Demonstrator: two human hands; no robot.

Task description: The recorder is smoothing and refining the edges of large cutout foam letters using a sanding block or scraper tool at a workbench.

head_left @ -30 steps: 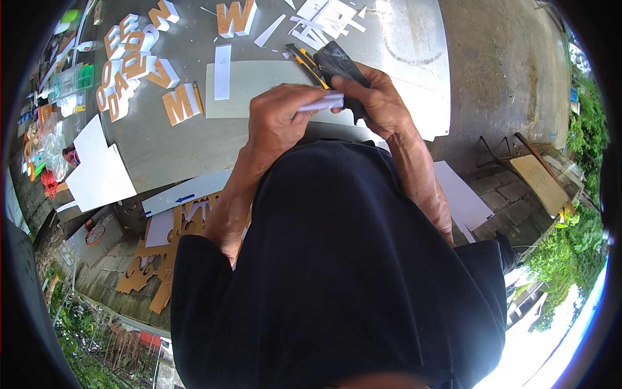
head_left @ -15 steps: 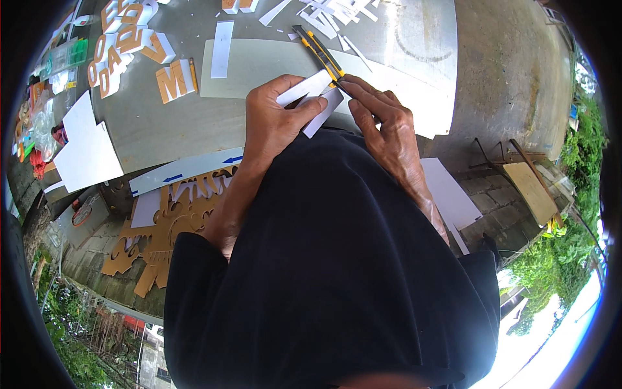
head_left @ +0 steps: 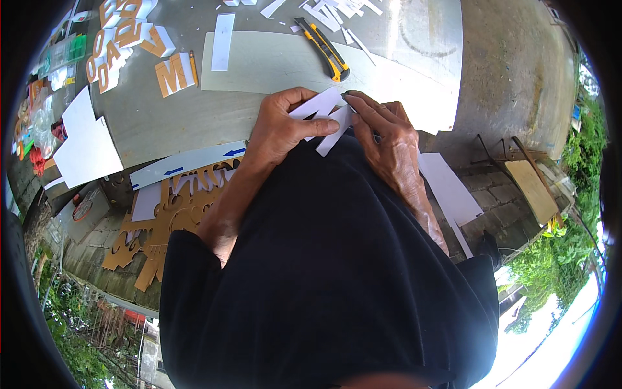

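Note:
My left hand (head_left: 280, 128) is closed on a white letter-like piece (head_left: 324, 102) with angled arms, its thumb pressed across the front. This piece is above my lap, close to the table's near edge. At its right side, the bent fingers of my right hand (head_left: 392, 133) press together against the edge. A small dark tip (head_left: 344, 94) shows by the right fingertips; what it belongs to is hidden. Beyond my hands, a yellow and black utility knife (head_left: 324, 48) rests on a pale sheet (head_left: 259, 61), touched by neither hand.
Brown-faced white letters (head_left: 116, 48) cluster at the far left, with a pencil (head_left: 193, 68) beside one. White offcuts (head_left: 330, 10) lie at the back. Cut brown cardboard (head_left: 165, 230) sits below the table's left front edge. A white board (head_left: 450, 185) is at my right.
Both hands and the white piece have shifted slightly right and nearer to me. A gap now shows between them and the utility knife.

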